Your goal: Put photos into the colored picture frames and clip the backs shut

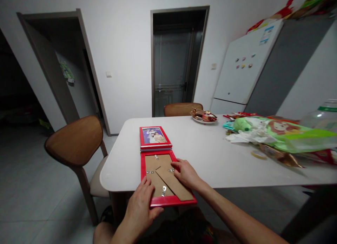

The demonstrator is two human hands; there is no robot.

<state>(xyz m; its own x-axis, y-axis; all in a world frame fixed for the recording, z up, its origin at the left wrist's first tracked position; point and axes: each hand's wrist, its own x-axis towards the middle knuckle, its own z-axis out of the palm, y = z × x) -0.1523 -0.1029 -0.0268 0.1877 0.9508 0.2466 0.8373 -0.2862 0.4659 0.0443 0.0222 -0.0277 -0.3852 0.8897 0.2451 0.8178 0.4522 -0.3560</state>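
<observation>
A red picture frame lies face down across the table's front edge, its brown backing board and stand leg facing up. Metal turn clips sit along the sides of the backing. My left hand grips the frame's near left corner, fingers on the left rim and thumb at the front edge. On the right rim, my right hand has its fingers bent at the right-hand clip. Just beyond lies a second red frame, face up, with a photo of people.
The white table holds a plate of food at the back and a green plastic bag, crumpled tissue and a tape roll on the right. A large clear bottle stands far right. Wooden chairs are at the left and behind.
</observation>
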